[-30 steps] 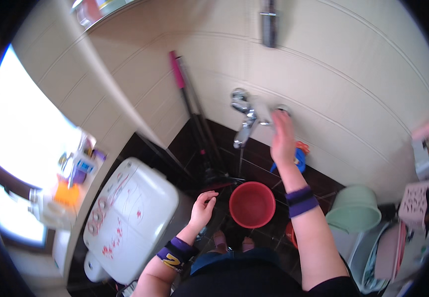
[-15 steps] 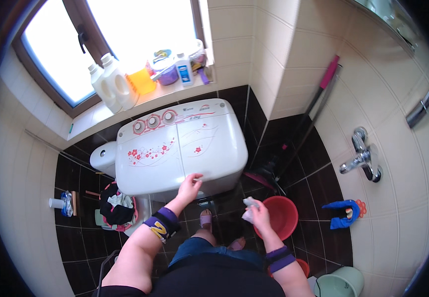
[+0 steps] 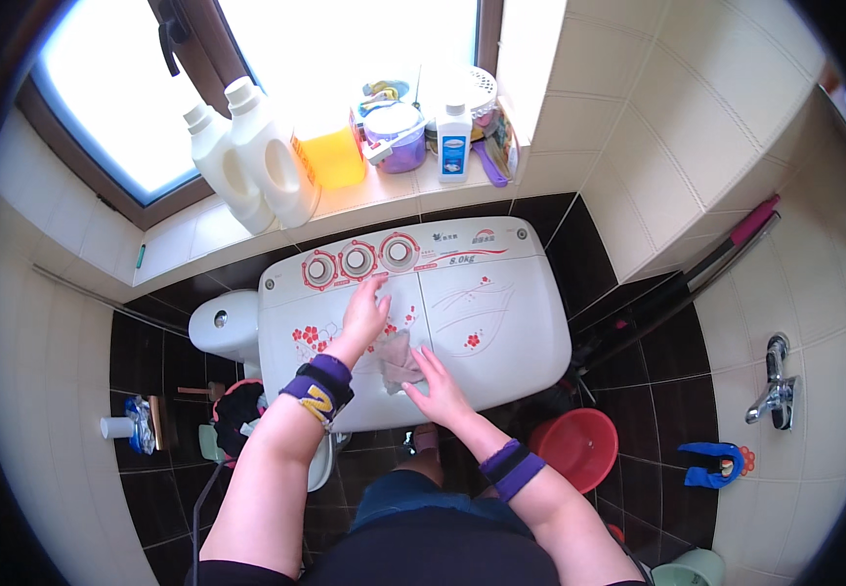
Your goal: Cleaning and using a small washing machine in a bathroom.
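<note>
In front of me stands a white twin-tub washing machine (image 3: 501,376) with red flower prints and three round knobs (image 3: 358,260) along its back panel. A pale pinkish-grey cloth (image 3: 400,363) lies crumpled on the lid, near the middle seam. My right hand (image 3: 438,389) is at the cloth's right edge, fingers stretched out and thumb apart, touching or almost touching it. My left hand (image 3: 364,317) is over the lid just below the knobs, its fingers extended and nothing in them. Both wrists wear purple bands.
On the windowsill stand two white jugs (image 3: 272,156), an orange container (image 3: 333,159), a purple tub (image 3: 399,146) and a white bottle (image 3: 454,145). A red basin (image 3: 579,449) sits on the floor at right, below a wall tap (image 3: 780,386). Dark laundry (image 3: 237,415) is piled at left.
Both hands have moved forward over the washing machine. The cloth, held in my right hand before, is now on the lid with that hand opened beside it. My view has moved closer to the machine.
</note>
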`<action>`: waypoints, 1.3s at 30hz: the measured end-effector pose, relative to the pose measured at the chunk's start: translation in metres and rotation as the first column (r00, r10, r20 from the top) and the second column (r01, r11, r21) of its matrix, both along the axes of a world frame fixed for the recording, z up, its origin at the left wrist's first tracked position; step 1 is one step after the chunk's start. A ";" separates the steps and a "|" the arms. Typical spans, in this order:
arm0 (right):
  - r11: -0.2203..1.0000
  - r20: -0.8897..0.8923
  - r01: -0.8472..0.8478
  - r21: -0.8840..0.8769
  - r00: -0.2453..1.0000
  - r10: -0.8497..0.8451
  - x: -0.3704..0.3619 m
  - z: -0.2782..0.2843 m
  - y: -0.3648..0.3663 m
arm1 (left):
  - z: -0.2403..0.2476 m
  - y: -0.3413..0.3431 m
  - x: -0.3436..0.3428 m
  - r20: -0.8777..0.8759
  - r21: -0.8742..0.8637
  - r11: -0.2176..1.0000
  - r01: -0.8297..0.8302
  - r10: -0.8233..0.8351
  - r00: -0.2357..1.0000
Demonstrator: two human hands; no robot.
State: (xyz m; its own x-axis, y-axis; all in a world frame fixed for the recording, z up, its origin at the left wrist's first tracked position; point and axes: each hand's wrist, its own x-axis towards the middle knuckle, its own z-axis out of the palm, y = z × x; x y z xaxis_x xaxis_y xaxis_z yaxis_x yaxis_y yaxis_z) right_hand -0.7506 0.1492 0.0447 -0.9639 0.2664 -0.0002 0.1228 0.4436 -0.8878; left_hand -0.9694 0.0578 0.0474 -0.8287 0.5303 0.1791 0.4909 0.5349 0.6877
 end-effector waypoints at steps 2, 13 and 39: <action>0.994 0.009 -0.031 0.105 0.999 0.031 -0.007 -0.011 -0.002 | -0.003 0.001 -0.032 -0.193 -0.050 0.997 -0.066 0.055 0.980; 0.888 0.204 -0.169 0.428 0.975 0.088 -0.005 -0.025 -0.008 | -0.022 -0.006 -0.112 -0.196 -0.368 0.929 -0.027 -0.050 0.979; 0.456 0.307 0.890 -0.024 0.441 -0.843 0.130 -0.095 0.103 | -0.030 0.049 0.194 -0.063 -0.524 0.647 0.554 -0.678 0.733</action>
State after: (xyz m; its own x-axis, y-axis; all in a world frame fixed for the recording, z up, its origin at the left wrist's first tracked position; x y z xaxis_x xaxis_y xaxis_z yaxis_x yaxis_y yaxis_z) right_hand -0.6208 0.2524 -0.0504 -0.1877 0.9344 -0.3028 0.5550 -0.1534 -0.8176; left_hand -0.7754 0.1070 0.0179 -0.2426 0.9673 -0.0736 0.9280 0.2536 0.2730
